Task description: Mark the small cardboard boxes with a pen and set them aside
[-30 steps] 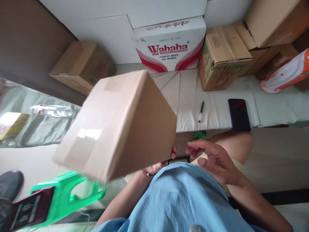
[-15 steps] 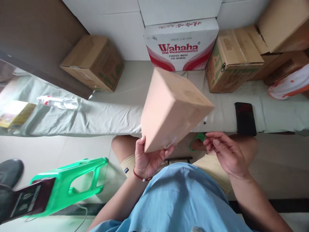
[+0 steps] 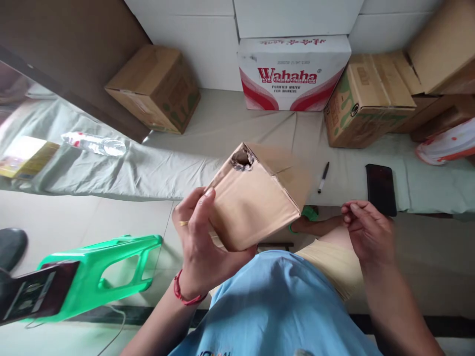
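Observation:
My left hand (image 3: 200,237) grips a small brown cardboard box (image 3: 260,198) from its left side, holding it tilted above my lap. The box has a torn hole at its upper corner. A ring sits on one finger and a red band on that wrist. My right hand (image 3: 367,230) hovers to the right of the box, apart from it, fingers loosely curled with nothing visible in them. A green object (image 3: 308,213) peeks out below the box between the hands.
A cloth-covered low bench (image 3: 166,163) carries a pen (image 3: 323,177), a black phone (image 3: 381,189), a plastic bottle (image 3: 94,144), a Wahaha carton (image 3: 293,74) and brown cartons (image 3: 156,89) (image 3: 367,99). A green stool (image 3: 100,277) stands left, with a dark device (image 3: 33,296) on it.
The box swung from my left toward the centre and turned so its torn corner faces up. My left hand shifted from under the box to its side. My right hand drew back rightwards.

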The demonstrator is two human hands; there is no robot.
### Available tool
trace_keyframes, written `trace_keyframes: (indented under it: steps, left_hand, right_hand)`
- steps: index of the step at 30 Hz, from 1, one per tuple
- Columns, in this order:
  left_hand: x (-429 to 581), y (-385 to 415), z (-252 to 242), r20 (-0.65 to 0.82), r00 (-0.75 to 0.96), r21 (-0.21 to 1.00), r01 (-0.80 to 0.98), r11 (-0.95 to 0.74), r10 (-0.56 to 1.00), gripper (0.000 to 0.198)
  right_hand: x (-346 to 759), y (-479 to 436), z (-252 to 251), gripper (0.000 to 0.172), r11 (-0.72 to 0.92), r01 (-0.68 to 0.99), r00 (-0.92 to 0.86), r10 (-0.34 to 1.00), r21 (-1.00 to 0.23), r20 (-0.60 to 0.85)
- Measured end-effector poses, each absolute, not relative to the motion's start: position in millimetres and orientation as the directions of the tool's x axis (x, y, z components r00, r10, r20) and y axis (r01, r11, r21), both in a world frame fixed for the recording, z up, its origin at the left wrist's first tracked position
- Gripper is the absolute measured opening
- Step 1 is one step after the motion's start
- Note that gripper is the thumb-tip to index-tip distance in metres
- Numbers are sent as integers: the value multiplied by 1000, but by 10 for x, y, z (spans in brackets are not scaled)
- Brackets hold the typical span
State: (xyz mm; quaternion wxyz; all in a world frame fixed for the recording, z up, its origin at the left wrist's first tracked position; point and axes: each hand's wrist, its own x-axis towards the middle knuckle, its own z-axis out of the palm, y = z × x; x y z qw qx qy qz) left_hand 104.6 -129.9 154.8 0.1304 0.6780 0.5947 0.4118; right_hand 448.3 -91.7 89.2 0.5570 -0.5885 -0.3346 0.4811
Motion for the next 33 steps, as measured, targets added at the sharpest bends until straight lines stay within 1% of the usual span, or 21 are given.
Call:
trace_keyframes:
  steps: [2, 3, 5, 6, 8, 10, 11, 13, 14, 15, 17, 19, 23, 24, 26, 28, 31, 32, 33]
  left_hand:
    - [1005, -1296, 1660, 503, -22, 556, 774, -304, 864, 97]
    - [984, -1288, 1708, 529, -18, 529, 789, -312, 849, 92]
    - [946, -1271, 1786, 510, -3, 522, 795, -307, 860, 86]
    - [933, -1265, 1819, 485, 14, 530, 790, -307, 874, 83]
    - [921, -1262, 1876, 416, 66, 538, 786, -304, 907, 77]
    - [932, -1267, 1932, 349, 130, 519, 798, -307, 928, 73]
    - [945, -1267, 1962, 326, 157, 507, 803, -312, 932, 73]
    - [978, -1256, 2027, 303, 199, 495, 803, -333, 932, 73]
    - [996, -1242, 2060, 306, 212, 497, 796, -345, 928, 73]
    - [1012, -1222, 2090, 316, 219, 499, 789, -358, 923, 71]
    - [1040, -1167, 2131, 338, 235, 495, 779, -385, 911, 69]
    - [1062, -1102, 2129, 350, 248, 492, 772, -403, 903, 69]
    - [1140, -1006, 2034, 325, 315, 478, 759, -442, 892, 70]
    - [1175, -998, 2012, 330, 328, 473, 754, -456, 885, 67]
    - [1262, -993, 1991, 360, 352, 474, 728, -494, 864, 51]
    - [1355, -992, 2001, 372, 414, 488, 674, -555, 831, 35]
    - [1471, -972, 2044, 349, 532, 439, 635, -636, 772, 32]
    - [1500, -961, 2062, 337, 549, 408, 647, -644, 765, 26]
    - [1526, -948, 2079, 331, 552, 379, 665, -644, 765, 19]
  right_hand:
    - [4517, -873, 859, 22, -178, -6, 280, 944, -984, -172]
    - [4550, -831, 845, 24, -196, 89, 255, 952, -977, -167]
    - [4640, -707, 823, 29, -205, 331, 183, 972, -921, -150]
    - [4688, -626, 815, 30, -180, 465, 132, 982, -867, -133]
    - [4768, -433, 801, 31, -75, 706, 13, 996, -704, -92]
    - [4799, -210, 793, 34, 32, 882, -76, 994, -471, -75]
    - [4792, -94, 792, 38, 66, 937, -100, 991, -342, -84]
    - [4744, 138, 800, 47, 103, 989, -117, 984, -109, -132]
    - [4710, 249, 810, 52, 130, 991, -131, 977, -16, -170]
    - [4677, 355, 824, 55, 168, 984, -153, 965, 56, -213]
    - [4620, 543, 858, 57, 255, 956, -207, 936, 143, -286]
    - [4590, 689, 894, 54, 322, 931, -255, 911, 173, -324]
    - [4594, 832, 935, 42, 406, 901, -338, 877, 152, -343]
    - [4605, 839, 939, 38, 422, 895, -355, 869, 145, -345]
    - [4641, 832, 947, 32, 433, 891, -371, 867, 134, -332]
    - [4696, 813, 966, 30, 410, 903, -360, 885, 127, -295]
    - [4799, 797, 1032, 28, 332, 936, -303, 930, 121, -209]
    - [4829, 795, 1068, 26, 300, 948, -280, 945, 103, -170]
    - [4849, 792, 1113, 22, 260, 965, -253, 960, 41, -116]
